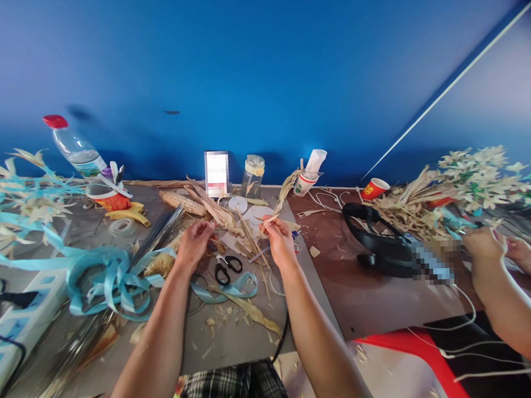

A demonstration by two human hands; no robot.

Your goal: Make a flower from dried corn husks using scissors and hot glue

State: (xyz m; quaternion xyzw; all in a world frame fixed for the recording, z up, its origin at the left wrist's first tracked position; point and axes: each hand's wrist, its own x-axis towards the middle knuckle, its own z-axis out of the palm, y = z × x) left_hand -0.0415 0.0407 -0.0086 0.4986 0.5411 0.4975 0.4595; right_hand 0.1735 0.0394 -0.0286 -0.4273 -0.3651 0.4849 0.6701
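My right hand (279,240) pinches the lower end of a twisted dry corn husk (286,197), which rises up and to the right from the fingers. My left hand (195,244) is closed at the fingertips; whether anything small is between them I cannot make out. Between the hands lies a heap of husk pieces (219,210) and narrow strips. Black-handled scissors (224,270) rest just below, close to a loop of light blue ribbon (238,287). A corn cob (184,202) lies beyond my left hand.
Left are tangled blue ribbon (106,282), metal wires (90,327), a power strip (27,327) and a tilted-looking bottle (76,150). A phone (217,173) and a jar (253,176) stand by the wall. Right are a black headset (377,247) and another person's hands (485,245).
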